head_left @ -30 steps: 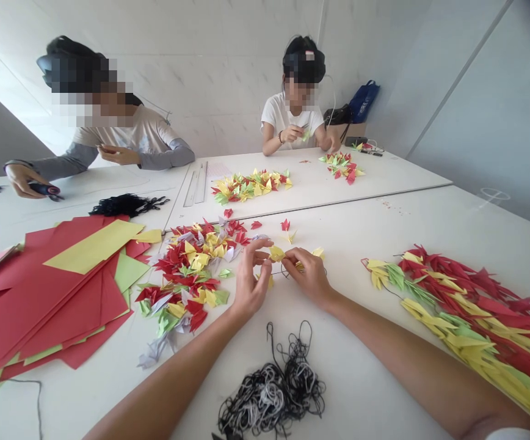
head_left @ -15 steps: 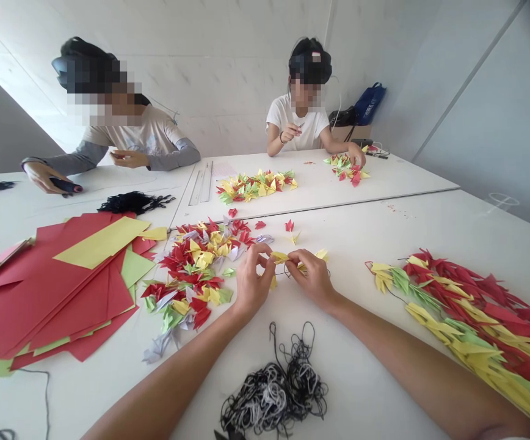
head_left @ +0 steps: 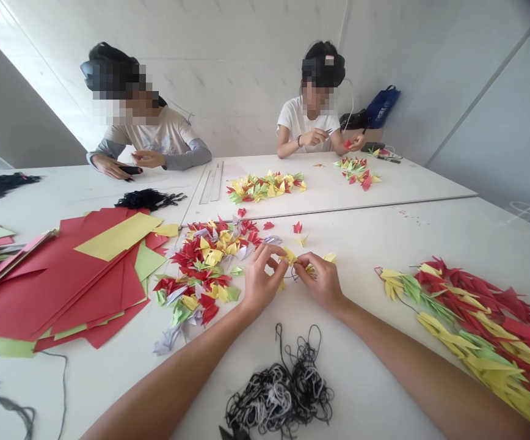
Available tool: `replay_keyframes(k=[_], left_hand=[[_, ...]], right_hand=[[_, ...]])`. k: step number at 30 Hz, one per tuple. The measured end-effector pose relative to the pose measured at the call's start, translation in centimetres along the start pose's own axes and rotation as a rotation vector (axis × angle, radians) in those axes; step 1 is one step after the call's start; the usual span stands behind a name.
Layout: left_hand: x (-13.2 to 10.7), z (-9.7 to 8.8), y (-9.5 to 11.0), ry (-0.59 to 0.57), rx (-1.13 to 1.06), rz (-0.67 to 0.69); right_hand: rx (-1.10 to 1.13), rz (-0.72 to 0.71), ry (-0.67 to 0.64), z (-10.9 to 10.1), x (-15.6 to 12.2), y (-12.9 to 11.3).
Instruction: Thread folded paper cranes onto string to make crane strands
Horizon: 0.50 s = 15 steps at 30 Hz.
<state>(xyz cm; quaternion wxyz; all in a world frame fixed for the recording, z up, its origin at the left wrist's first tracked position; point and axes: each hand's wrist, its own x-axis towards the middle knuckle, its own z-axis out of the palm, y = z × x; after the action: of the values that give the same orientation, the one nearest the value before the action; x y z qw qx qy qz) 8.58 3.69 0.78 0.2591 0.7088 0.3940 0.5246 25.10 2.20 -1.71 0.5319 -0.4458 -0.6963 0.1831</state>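
Note:
My left hand (head_left: 259, 282) and my right hand (head_left: 320, 282) meet over the white table (head_left: 384, 232), both pinched on a small yellow folded paper piece (head_left: 289, 255). A thin black thread (head_left: 298, 276) runs between my fingers. Just left of my left hand lies a pile of folded paper pieces (head_left: 205, 264) in red, yellow, green and pale lilac. A tangle of black and grey thread (head_left: 278, 394) lies close to me between my forearms.
Strings of threaded red, yellow and green pieces (head_left: 471, 324) lie at the right. Red, yellow and green paper sheets (head_left: 77, 275) are stacked at the left. Two other people sit at the far side, with two piles of folded pieces (head_left: 267, 185) in front of one.
My view has shifted, so everything sits a little further right in the picture. My hands stay pinched on the yellow piece. The far people's hands have moved.

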Motion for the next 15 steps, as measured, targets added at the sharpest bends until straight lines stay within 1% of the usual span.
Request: replay_keyframes(k=[6,10,15], left_hand=[[0.12,0.00,0.20,-0.003,0.004,0.040],[-0.02,0.15,0.45,-0.004,0.020,0.075],[-0.21,0.24,0.80,-0.019,0.034,0.123]], right_hand=[[-0.028,-0.031,0.001,0.01,-0.10,0.19],[-0.070,-0.048,0.045,-0.03,-0.34,0.27],[-0.071,-0.210,0.052,0.00,-0.54,-0.14]])
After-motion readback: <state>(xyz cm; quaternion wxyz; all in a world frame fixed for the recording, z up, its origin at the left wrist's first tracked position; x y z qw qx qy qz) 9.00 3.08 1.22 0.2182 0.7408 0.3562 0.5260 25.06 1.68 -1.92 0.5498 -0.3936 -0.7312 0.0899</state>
